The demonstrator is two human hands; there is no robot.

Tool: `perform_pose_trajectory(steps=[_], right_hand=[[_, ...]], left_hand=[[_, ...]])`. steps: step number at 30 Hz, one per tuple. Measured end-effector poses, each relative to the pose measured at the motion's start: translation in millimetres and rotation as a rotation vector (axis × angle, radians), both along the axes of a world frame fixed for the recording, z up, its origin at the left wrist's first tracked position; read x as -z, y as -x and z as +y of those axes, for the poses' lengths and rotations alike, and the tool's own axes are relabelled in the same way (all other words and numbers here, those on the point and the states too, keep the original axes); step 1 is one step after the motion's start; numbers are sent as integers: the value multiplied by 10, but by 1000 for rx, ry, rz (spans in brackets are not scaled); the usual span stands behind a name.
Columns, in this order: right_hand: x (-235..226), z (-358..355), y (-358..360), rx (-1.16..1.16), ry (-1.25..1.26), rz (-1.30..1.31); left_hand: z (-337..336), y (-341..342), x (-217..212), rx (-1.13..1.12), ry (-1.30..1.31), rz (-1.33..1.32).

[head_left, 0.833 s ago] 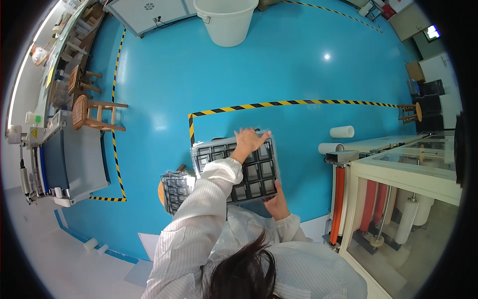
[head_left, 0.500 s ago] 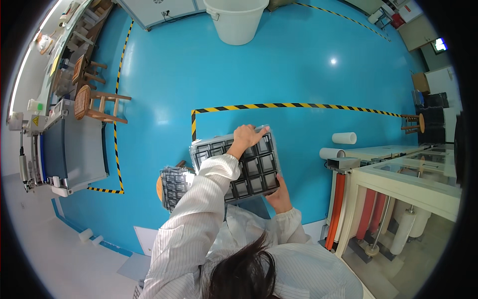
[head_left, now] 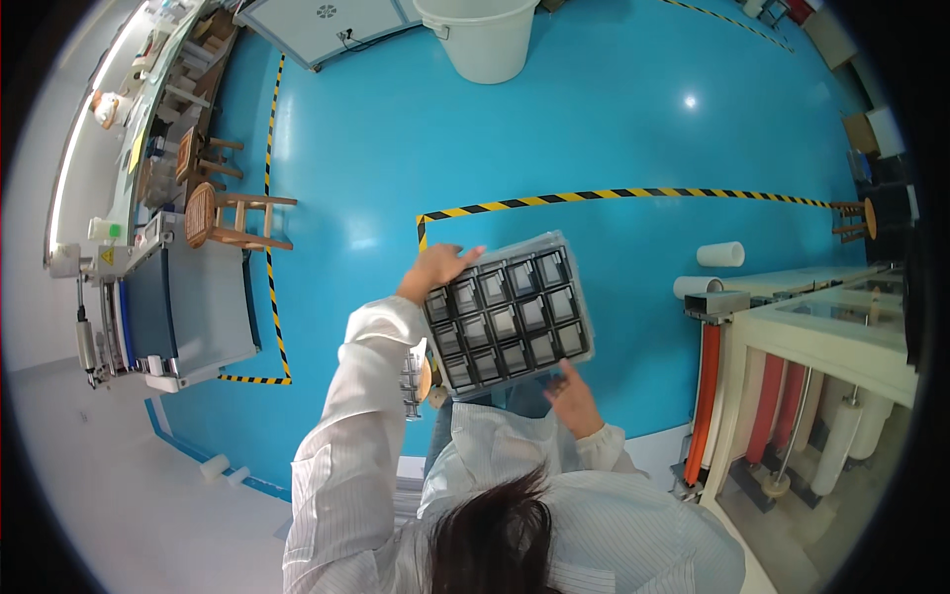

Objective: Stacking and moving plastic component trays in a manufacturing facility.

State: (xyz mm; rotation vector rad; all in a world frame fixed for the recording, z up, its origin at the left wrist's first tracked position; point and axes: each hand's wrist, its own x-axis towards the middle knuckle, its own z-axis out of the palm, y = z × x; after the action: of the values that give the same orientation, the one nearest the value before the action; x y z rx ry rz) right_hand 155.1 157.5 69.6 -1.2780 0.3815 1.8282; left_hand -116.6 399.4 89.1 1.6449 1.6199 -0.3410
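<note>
While both hands grip its edges, the compartment tray [head_left: 510, 315] hangs above the blue floor [head_left: 554, 139].

Left-hand fingers [head_left: 457, 259] curl over the tray's far left corner, the left hand [head_left: 435, 269] clamped there on a white sleeve [head_left: 356, 416]; the right hand [head_left: 572, 394] pinches the near edge from below, fingers closed on the rim. Tray sits tilted, dark square pockets in rows, held in front of the person's chest. Behind it, a yellow-and-black tape line [head_left: 633, 194] bends across the floor; a white bucket [head_left: 482, 38] stands far off, wooden stools [head_left: 230, 213] to the left, a rack of rolls [head_left: 792, 386] to the right.
</note>
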Motion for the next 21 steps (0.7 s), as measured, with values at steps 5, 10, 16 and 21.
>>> perform_pose_trajectory(steps=[5,10,16,21], right_hand=[[500,-438,886,-64,27,299],[530,-539,1267,-636,-734,-997],[214,-225,1682,473,-222,229],[571,-259,2063,504,-212,80]], left_hand=[[-232,172,-55,72,73,-12],[-588,262,44,164,-21,-6],[-675,345,179,127,-216,-103],[-689,146,491,43,-515,48]])
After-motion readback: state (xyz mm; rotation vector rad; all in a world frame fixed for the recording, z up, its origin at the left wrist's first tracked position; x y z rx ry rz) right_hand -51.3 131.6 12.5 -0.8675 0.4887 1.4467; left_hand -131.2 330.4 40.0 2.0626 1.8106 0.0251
